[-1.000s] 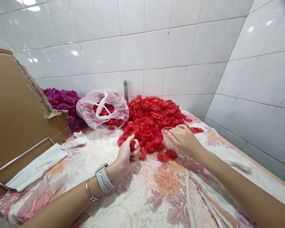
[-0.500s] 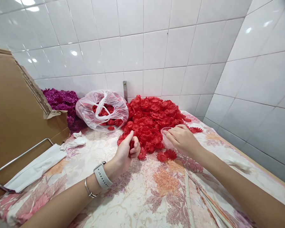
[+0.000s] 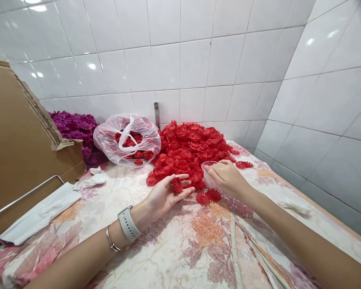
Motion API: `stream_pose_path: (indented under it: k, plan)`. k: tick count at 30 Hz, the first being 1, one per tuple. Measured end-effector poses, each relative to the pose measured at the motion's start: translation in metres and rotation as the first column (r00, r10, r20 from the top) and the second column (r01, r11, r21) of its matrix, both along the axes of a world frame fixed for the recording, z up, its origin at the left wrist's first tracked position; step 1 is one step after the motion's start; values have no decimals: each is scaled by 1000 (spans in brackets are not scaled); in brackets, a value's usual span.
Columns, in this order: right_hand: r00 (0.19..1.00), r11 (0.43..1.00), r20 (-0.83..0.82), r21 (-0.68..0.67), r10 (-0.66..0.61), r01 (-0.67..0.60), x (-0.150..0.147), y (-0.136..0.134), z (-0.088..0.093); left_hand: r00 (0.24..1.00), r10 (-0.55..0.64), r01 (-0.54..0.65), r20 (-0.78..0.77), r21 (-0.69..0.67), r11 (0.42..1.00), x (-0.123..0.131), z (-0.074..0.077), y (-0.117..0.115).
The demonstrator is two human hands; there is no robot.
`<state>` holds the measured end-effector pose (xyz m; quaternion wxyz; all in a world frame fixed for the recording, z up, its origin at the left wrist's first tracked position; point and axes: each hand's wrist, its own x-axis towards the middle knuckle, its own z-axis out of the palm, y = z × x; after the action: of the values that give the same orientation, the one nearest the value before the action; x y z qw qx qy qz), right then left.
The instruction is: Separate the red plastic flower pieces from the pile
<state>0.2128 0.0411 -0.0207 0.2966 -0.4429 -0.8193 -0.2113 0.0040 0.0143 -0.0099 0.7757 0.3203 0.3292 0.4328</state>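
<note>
My left hand [image 3: 167, 192] is at the near edge of a heap of red artificial flower heads [image 3: 189, 148], its fingers stretched out and apart. One red flower head [image 3: 177, 186] shows between its thumb and fingers; whether it rests on the hand or lies just behind it I cannot tell. My right hand [image 3: 227, 176] is closed on the side of a clear plastic cup [image 3: 209, 180] at the heap's right front. Part of the cup is hidden by the fingers. Two loose red flower heads [image 3: 208, 196] lie on the cloth just in front of the cup.
Left of the heap sits a clear plastic bag [image 3: 105, 140] with red flower heads inside. Purple flower heads [image 3: 75, 126] are piled behind a cardboard box [image 3: 24, 120]. White crumpled scraps [image 3: 93, 180] lie on the floral tablecloth [image 3: 156, 257]. Tiled walls [image 3: 195, 64] bound the back and right.
My left hand has opened from a curled grip around something red and turned slightly rightward. My right hand stays on the cup. The whole view has shifted slightly.
</note>
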Motion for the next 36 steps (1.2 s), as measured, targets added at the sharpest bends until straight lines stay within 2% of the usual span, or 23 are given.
stream_pose_path:
  k: [4, 9, 16, 19, 22, 28, 30, 33, 34, 36]
  plan:
    - [998, 999, -63, 33, -30, 32, -1, -3, 3, 999, 11, -8, -46, 60, 998, 0, -3, 2]
    - [1000, 1000, -28, 18, 0, 1, -5, -5, 2, 980, -140, 149, -139, 55, 987, -3, -1, 2]
    - [1000, 1000, -11, 4, 16, -16, -5, -4, 0, 979, -36, 49, -200, 64, 997, -3, -5, 3]
    - [1000, 1000, -23, 7, 19, -19, -4, -5, 2, 984, 2, 11, -178, 69, 998, -4, -5, 5]
    - [999, 1000, -37, 12, 22, -22, -3, -4, 2, 991, -33, 36, -132, 26, 999, -4, -3, 5]
    - [997, 998, -59, 11, 55, -54, -6, -6, 5, 992, -82, 94, 98, -124, 988, -1, -5, 2]
    - [988, 993, -110, 46, 109, -104, -12, -14, 10, 987, -98, 116, 129, -138, 984, 0, -6, 2]
    - [893, 931, -263, 113, 365, -347, -29, -35, 16, 979, -85, 117, 185, -173, 978, 2, -6, 1]
    - [851, 895, -285, 80, 442, -439, -36, -41, 17, 976, -59, 99, 209, -187, 977, 3, -6, 1]
    - [808, 825, -225, -30, 545, -565, -48, -53, 15, 970, -11, 65, 244, -214, 975, 4, -7, 1]
